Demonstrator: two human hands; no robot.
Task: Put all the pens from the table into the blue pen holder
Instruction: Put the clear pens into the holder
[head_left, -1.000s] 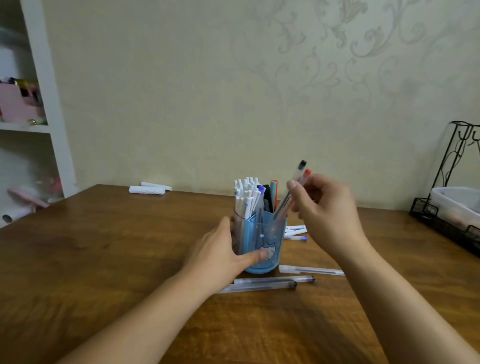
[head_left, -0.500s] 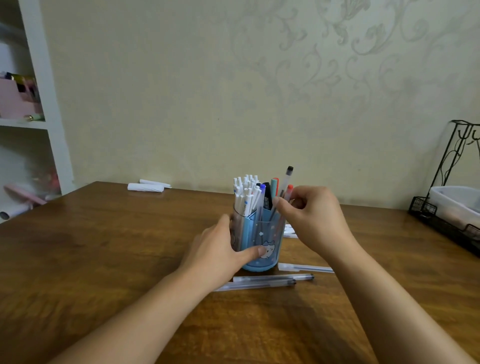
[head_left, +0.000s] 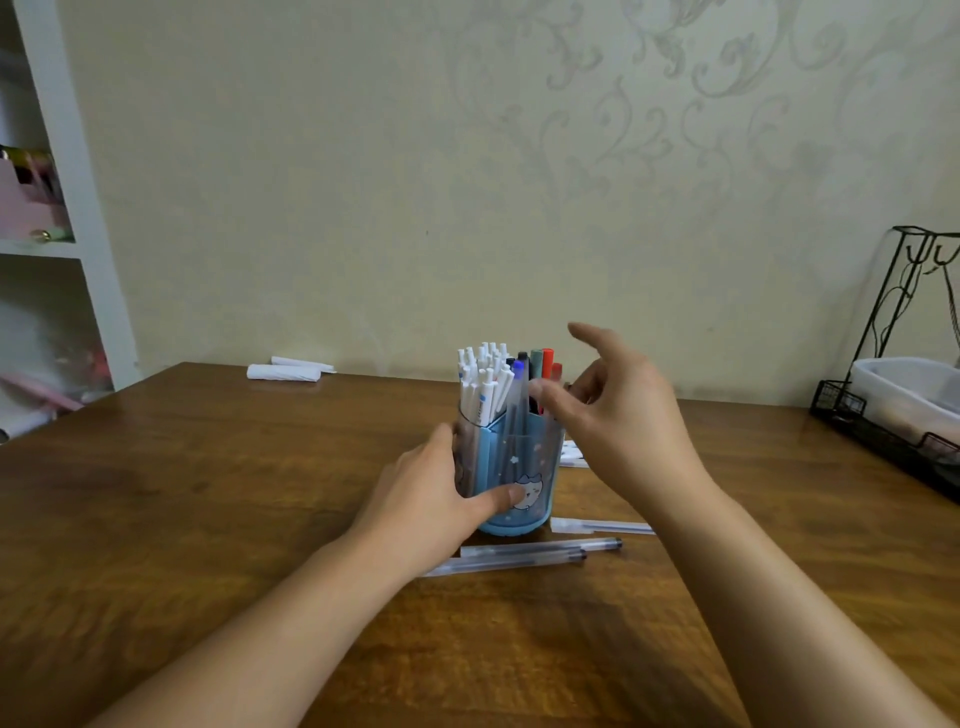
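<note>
The blue pen holder (head_left: 524, 467) stands upright mid-table, packed with several white, blue, black and red pens (head_left: 488, 379). My left hand (head_left: 431, 488) wraps its left side, thumb across the front. Just right of the rim, my right hand (head_left: 618, 415) hovers with spread fingers and nothing in it. Two clear pens (head_left: 540, 552) lie side by side in front of the holder. A white pen (head_left: 602, 526) lies to the right of its base. More white pens (head_left: 571, 454) show behind it, partly hidden by my right hand.
The wooden table (head_left: 208, 493) meets a patterned wall. Two white paper rolls (head_left: 285, 370) lie at the far edge. A black wire rack (head_left: 893, 415) with a white tub stands at the right. White shelves (head_left: 88, 249) rise at the left.
My right hand lowered two pens into the holder, let them go and opened, drawing slightly back to the right. My left hand kept its hold on the holder.
</note>
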